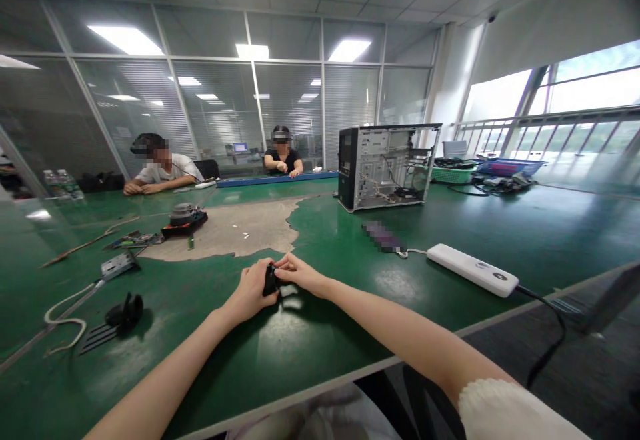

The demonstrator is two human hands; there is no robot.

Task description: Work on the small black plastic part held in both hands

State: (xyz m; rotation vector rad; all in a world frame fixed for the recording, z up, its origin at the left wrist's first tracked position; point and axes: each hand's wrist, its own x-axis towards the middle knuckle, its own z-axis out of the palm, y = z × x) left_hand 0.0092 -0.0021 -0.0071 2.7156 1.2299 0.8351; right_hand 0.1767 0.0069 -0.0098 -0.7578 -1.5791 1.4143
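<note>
Head view: green table (300, 340), glass partition (285, 87); fingers (291, 266) hold black part (271, 282).

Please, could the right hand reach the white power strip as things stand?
Probably yes: the white power strip lies on the green table, and nothing visible stands between. However, the right hand would first need to leave the small black part it touches.

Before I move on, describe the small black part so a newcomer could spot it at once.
On the green table, find the ragged-edged tan patch. Just on its near side, the left hand holds the small black part, with the right hand up against it. Unlike the black slotted piece lying farther left, it is in hand.
</note>
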